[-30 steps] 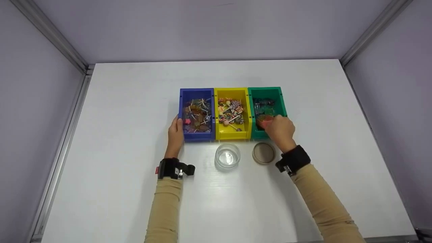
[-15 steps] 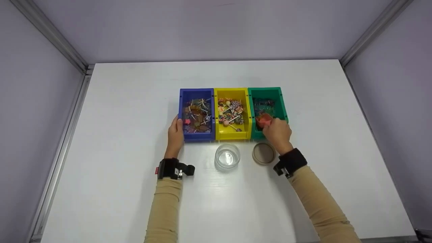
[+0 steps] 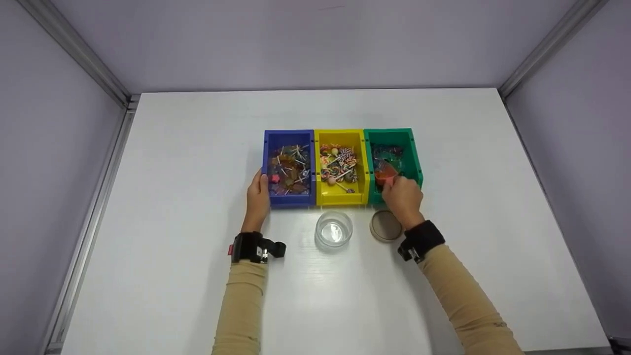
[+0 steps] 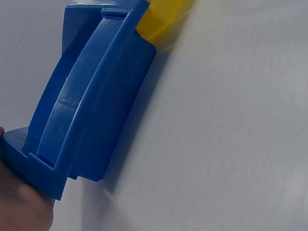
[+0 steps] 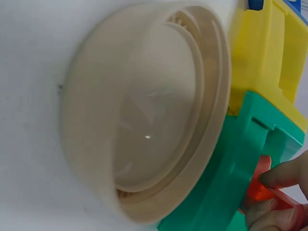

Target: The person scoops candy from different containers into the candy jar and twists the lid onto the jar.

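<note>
My right hand (image 3: pixel 403 198) grips the handle of a translucent red scoop (image 3: pixel 386 173) inside the green bin (image 3: pixel 414 148). Thumb and fingers pinch the handle in the right wrist view, where only part of the scoop (image 5: pixel 260 187) shows. Clear bluish and green candy-like pieces (image 3: pixel 389 154) lie beyond it in that bin. My left hand (image 3: pixel 257 199) rests along the outer left wall of the blue bin (image 3: pixel 291 200), its fingers fairly straight. The left wrist view shows that hand (image 4: pixel 24 207) against the bin's side, with most of the fingers out of sight.
Between them stands a yellow bin (image 3: pixel 340 199) with swirled lollipops (image 3: pixel 340 162). Amber and brown lollipops (image 3: pixel 291 170) fill the blue bin. In front, a clear jar (image 3: pixel 333 230) and an upturned beige lid (image 3: pixel 385 226) sit on the white table (image 3: pixel 315 296).
My right hand has drawn slightly toward me and left, and the scoop has tipped so more of its bowl shows. The left hand stays against the blue bin.
</note>
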`<act>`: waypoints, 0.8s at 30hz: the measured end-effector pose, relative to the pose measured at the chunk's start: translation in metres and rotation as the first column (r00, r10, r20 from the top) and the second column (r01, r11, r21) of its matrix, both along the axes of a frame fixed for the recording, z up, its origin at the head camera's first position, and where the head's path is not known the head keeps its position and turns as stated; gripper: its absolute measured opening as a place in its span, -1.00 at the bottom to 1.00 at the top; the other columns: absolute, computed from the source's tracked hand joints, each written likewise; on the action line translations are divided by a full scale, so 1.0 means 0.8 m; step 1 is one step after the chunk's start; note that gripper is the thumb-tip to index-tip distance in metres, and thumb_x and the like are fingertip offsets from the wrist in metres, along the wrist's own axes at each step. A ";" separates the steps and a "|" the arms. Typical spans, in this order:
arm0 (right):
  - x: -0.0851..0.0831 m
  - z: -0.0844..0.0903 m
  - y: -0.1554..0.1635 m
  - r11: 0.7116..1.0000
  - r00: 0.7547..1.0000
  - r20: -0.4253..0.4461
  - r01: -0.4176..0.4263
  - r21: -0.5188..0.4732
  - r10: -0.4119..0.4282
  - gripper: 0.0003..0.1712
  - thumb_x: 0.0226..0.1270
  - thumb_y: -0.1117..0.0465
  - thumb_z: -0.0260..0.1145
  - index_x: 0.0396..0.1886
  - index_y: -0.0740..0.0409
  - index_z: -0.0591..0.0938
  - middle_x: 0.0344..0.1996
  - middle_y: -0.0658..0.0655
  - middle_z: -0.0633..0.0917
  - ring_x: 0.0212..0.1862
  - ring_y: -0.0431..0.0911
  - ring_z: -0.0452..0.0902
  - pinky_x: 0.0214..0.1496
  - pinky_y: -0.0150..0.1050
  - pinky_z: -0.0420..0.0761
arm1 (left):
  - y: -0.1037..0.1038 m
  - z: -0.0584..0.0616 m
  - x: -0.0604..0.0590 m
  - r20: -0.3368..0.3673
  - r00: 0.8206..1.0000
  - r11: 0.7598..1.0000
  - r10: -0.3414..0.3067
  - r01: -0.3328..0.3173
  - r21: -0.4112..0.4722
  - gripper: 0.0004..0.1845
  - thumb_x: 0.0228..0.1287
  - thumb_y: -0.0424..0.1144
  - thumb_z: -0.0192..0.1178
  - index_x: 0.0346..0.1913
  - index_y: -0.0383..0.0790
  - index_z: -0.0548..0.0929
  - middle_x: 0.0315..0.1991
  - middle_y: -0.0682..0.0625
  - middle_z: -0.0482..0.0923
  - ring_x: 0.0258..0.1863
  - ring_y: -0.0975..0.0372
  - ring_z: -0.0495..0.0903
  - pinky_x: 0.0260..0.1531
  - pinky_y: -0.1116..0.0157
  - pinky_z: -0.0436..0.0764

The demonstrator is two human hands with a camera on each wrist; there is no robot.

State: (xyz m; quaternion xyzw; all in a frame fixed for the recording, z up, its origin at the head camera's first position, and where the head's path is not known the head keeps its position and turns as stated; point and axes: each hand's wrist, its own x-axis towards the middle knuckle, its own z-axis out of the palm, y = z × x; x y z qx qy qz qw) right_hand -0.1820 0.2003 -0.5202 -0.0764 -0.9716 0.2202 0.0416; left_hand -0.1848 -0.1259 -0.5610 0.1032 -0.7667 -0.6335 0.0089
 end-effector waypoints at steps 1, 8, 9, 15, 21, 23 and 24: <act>0.000 -0.001 0.000 1.000 1.000 0.002 0.000 0.000 0.000 -0.64 0.35 0.19 0.17 -0.62 0.30 0.56 -0.66 0.14 0.45 -0.55 -0.04 0.38 -0.57 -0.17 0.44 | 0.000 0.000 0.000 -0.002 1.000 1.000 0.003 -0.003 -0.003 -0.49 0.58 -0.19 -0.25 0.44 -0.41 0.19 0.45 -0.28 0.23 0.50 -0.03 0.18 0.54 0.09 0.17; -0.003 -0.012 0.001 1.000 0.999 -0.033 -0.005 0.031 0.006 -0.64 0.37 0.18 0.17 -0.52 0.37 0.62 -0.66 0.16 0.46 -0.55 -0.02 0.42 -0.50 -0.06 0.56 | -0.001 0.001 0.002 -0.018 1.000 1.000 -0.006 0.005 -0.024 -0.49 0.58 -0.20 -0.25 0.43 -0.42 0.20 0.43 -0.30 0.25 0.48 -0.05 0.20 0.52 0.06 0.20; -0.003 -0.013 0.001 0.999 0.999 -0.047 -0.009 0.038 0.011 -0.63 0.37 0.18 0.17 -0.55 0.36 0.60 -0.67 0.15 0.44 -0.56 -0.02 0.42 -0.52 -0.06 0.55 | 0.000 0.001 0.002 -0.023 1.000 1.000 -0.006 0.005 -0.024 -0.50 0.58 -0.21 -0.25 0.43 -0.43 0.20 0.43 -0.31 0.25 0.48 -0.06 0.20 0.52 0.05 0.20; -0.008 -0.017 0.002 0.999 0.993 -0.111 -0.022 0.037 0.025 -0.60 0.37 0.20 0.17 -0.68 0.28 0.50 -0.72 0.09 0.32 -0.61 -0.02 0.35 -0.59 -0.17 0.36 | 0.001 0.002 0.003 -0.026 1.000 1.000 -0.005 0.005 -0.011 -0.50 0.58 -0.23 -0.25 0.42 -0.45 0.20 0.42 -0.33 0.26 0.48 -0.07 0.20 0.52 0.05 0.20; -0.010 -0.026 0.001 0.998 0.994 -0.112 0.008 0.055 -0.002 -0.62 0.43 0.16 0.13 -0.44 0.40 0.62 -0.60 0.30 0.58 -0.47 0.17 0.58 -0.42 0.06 0.62 | 0.000 0.002 0.002 -0.006 1.000 1.000 -0.012 0.012 -0.004 -0.50 0.58 -0.22 -0.26 0.43 -0.42 0.19 0.43 -0.31 0.25 0.49 -0.06 0.19 0.52 0.06 0.19; -0.009 -0.028 -0.001 0.997 0.994 -0.105 0.018 0.073 -0.010 -0.62 0.45 0.14 0.12 -0.34 0.42 0.63 -0.52 0.36 0.63 -0.41 0.21 0.62 -0.36 0.10 0.64 | 0.000 0.001 0.002 -0.004 1.000 1.000 -0.015 0.015 -0.001 -0.50 0.59 -0.21 -0.28 0.43 -0.41 0.19 0.43 -0.30 0.26 0.48 -0.05 0.20 0.52 0.06 0.20; -0.010 -0.029 -0.002 0.996 0.995 -0.100 0.023 0.083 -0.015 -0.61 0.46 0.14 0.11 -0.31 0.43 0.62 -0.49 0.37 0.64 -0.38 0.22 0.63 -0.35 0.11 0.65 | 0.000 0.001 0.002 0.000 1.000 1.000 -0.019 0.019 0.003 -0.50 0.59 -0.20 -0.29 0.44 -0.40 0.19 0.43 -0.29 0.26 0.49 -0.04 0.20 0.52 0.07 0.20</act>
